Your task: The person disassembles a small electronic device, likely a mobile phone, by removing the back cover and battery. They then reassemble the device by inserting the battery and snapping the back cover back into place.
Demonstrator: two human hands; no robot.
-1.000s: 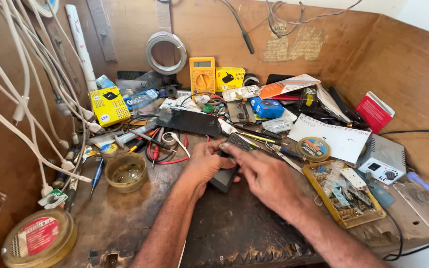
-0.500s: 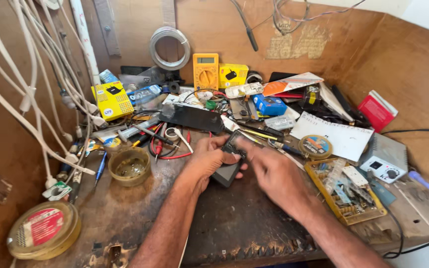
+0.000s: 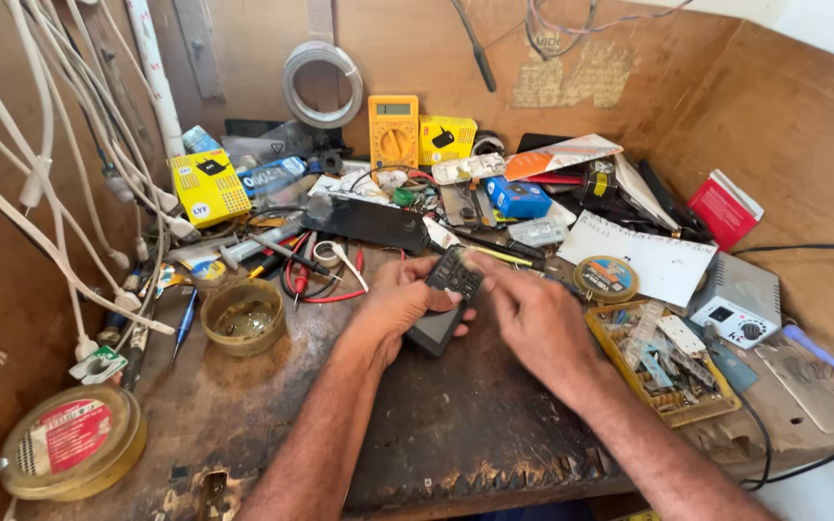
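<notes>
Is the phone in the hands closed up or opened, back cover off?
Opened: the phone shows a bare dark circuit board at its top end, held between left hand and right hand.

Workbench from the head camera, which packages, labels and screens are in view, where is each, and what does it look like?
Yellow multimeter: upright against the back wall, grey screen.
Yellow box: right beside it, dark picture.
Yellow box: back left, tilted.
Blue box: centre back.
Red box: far right, leaning.
Round tin: front left, red and white label.
Grey unit: right, small dark screen.
</notes>
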